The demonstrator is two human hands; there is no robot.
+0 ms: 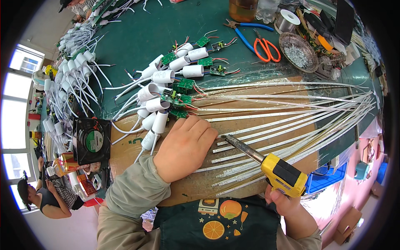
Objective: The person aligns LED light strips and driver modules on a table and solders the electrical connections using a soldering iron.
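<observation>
Head view. I observe the right hand (285, 202) at the lower right, its fingers closed around the lower end of the yellow-and-black soldering iron (285, 175). The iron is tilted, and its metal shaft points up and to the left. Its tip lies just beside the left hand (185, 146), near the left ends of the white strips (266, 121).

I see the left hand from its back, fingers bent, next to the lowest of the green circuit boards (183, 85). The fingertips are hidden; I cannot tell whether they are clamped on anything or apart.

The strips fan out from a bundle at the right across a brown cardboard sheet (179, 189). The circuit boards lie at the open ends of white cylindrical housings (193, 71), above the left hand. I locate blue-handled pliers (250, 35) and orange-handled cutters (266, 50) farther up on the green table (158, 25), beside a round dish (284, 46) of small silvery bits. A black fan (91, 141) stands at the left.
</observation>
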